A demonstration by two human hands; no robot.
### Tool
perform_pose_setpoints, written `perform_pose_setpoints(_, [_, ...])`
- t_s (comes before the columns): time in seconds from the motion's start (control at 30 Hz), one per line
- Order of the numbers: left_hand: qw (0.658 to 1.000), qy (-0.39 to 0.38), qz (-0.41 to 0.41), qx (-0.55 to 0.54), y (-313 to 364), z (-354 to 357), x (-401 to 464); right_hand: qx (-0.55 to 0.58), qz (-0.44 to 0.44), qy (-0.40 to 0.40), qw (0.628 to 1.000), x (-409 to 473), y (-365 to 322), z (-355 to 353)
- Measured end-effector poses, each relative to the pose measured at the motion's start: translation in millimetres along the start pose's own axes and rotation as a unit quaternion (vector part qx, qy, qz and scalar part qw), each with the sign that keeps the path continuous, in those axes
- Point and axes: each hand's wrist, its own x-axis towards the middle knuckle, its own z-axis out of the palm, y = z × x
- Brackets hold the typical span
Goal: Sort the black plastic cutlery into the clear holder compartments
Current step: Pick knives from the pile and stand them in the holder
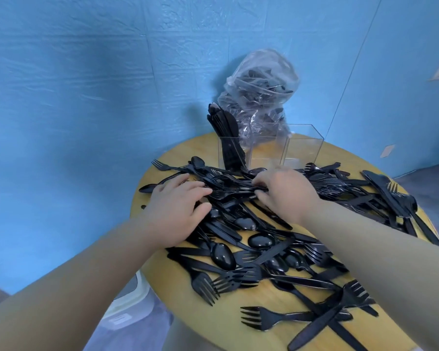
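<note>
A heap of black plastic forks, spoons and knives [261, 239] covers the round wooden table [238, 323]. At the far edge stands the clear holder [302, 148]; its left compartment holds a bundle of upright black knives [224, 133], while the other compartments look bare. My left hand [178, 211] rests on the pile with fingers spread and slightly bent. Over the middle of the pile, my right hand [281, 193] has its fingers curled around black cutlery pieces [238, 190]; which kind they are is hard to tell.
A crumpled clear plastic bag [261, 89] with more black cutlery leans against the blue wall behind the holder. The table edge curves close on the left and front. A pale object [127, 307] sits on the floor below left.
</note>
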Motion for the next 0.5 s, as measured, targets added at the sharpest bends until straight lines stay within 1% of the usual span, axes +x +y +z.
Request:
perform_pose_setpoints(0.13, [0.999, 0.000, 0.028, 0.017, 2, 11, -4, 0.002, 0.026, 0.046, 0.999, 1, 4, -1])
perform_pose_setpoints(0.23, [0.998, -0.015, 0.051, 0.036, 5, 17, -4, -0.018, 0.059, 0.050, 0.997, 3, 8, -2])
perform_pose_setpoints(0.3, [0.998, -0.026, 0.053, 0.023, 7, 19, -4, -0.027, 0.081, 0.055, 0.995, 6, 12, -1])
perform_pose_setpoints(0.37, [0.998, -0.019, 0.055, 0.004, 8, 17, -4, -0.030, 0.098, 0.059, 0.993, 8, 15, 0])
perform_pose_setpoints(0.43, [0.998, -0.012, 0.064, -0.015, 9, 15, -3, -0.037, 0.090, 0.086, 0.992, 6, 18, 3])
perform_pose_setpoints(0.5, [0.997, -0.019, 0.069, -0.026, 10, 13, -3, -0.038, 0.033, 0.140, 0.989, 3, 17, 4])
